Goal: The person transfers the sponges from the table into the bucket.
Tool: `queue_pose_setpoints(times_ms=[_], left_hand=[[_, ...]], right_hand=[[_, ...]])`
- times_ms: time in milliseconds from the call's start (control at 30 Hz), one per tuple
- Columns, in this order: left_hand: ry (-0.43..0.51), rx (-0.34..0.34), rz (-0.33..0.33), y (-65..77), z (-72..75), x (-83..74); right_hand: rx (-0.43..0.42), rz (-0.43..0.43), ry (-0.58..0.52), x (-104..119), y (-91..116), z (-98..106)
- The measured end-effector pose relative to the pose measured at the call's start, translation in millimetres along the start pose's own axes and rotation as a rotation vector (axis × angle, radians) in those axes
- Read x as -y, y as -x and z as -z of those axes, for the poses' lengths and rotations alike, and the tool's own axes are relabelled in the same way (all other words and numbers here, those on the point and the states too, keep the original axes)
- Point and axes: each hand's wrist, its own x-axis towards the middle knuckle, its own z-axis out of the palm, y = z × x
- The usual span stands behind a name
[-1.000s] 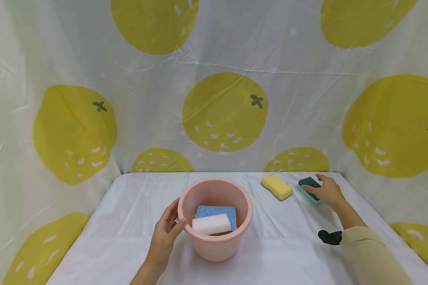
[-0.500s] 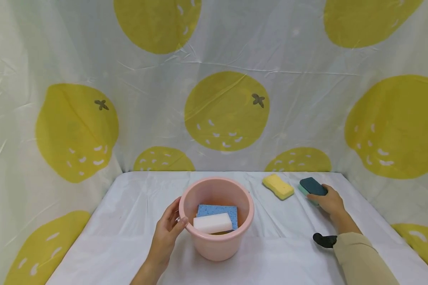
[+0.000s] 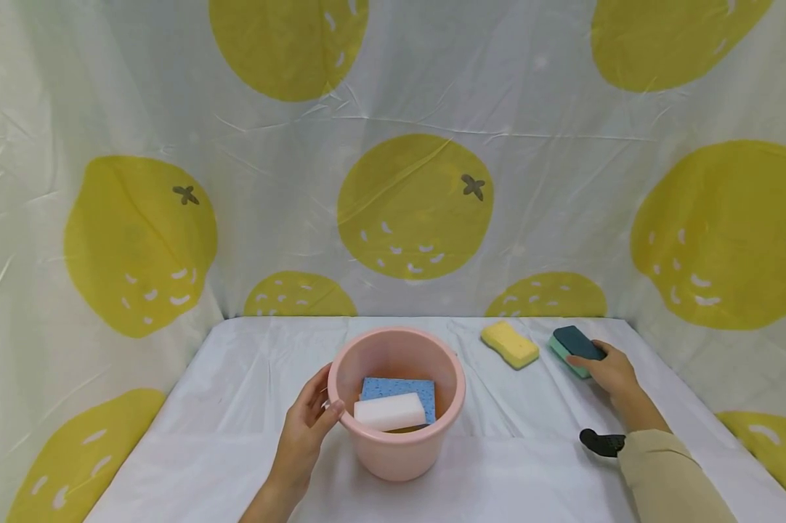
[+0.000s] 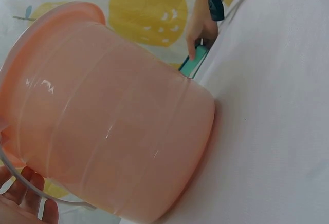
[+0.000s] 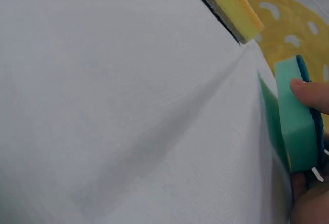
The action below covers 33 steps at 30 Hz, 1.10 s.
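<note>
A pink bucket [image 3: 402,457] stands on the white cloth, with a blue sponge [image 3: 399,388] and a white sponge [image 3: 388,412] inside. My left hand [image 3: 304,425] grips the bucket's left rim, thumb at the front and fingers behind. In the left wrist view a thin handle [image 4: 67,202] passes by the fingers. At the back right, my right hand [image 3: 612,372] pinches a green sponge with a dark scouring pad [image 3: 577,342] on top. The right wrist view shows the thumb on the side of the green sponge [image 5: 295,126].
A yellow sponge [image 3: 511,344] lies between the bucket and the right hand; its dark underside shows in the right wrist view. A black strap end [image 3: 602,442] sticks out at the right sleeve. Lemon-printed sheets [image 3: 275,218] enclose the back and sides.
My right hand has come down from above the green sponge and now grips its near right end. My left hand and the bucket have stayed in place.
</note>
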Motion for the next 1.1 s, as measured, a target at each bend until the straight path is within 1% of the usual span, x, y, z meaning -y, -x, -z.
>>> queue_pose_setpoints(times_ms=[200,367,500,633,867,1100], left_hand=[[-0.009,-0.006,0.006,0.1,-0.4,-1.2],[-0.012,-0.008,0.018,0.1,-0.7,-2.1],[-0.006,-0.006,0.015,-0.1,-0.2,-1.9],[-0.001,-0.008,0.016,0.3,0.6,-1.3],[-0.001,-0.009,0.019,0.9,0.4,-1.0],[-0.005,-0.009,0.017,0.4,-0.4,-1.2]], right_hand=[[0.033,0.035,0.032,0.9,2.0,4.9],[0.057,0.088,0.085,3.1,4.3,12.0],[0.071,0.117,0.081,8.0,6.7,16.9],[0.075,0.151,0.067,14.5,8.5,18.5],[0.056,0.248,0.112,30.4,15.6,18.6],[0.095,0.335,0.133,51.1,20.5,14.4]])
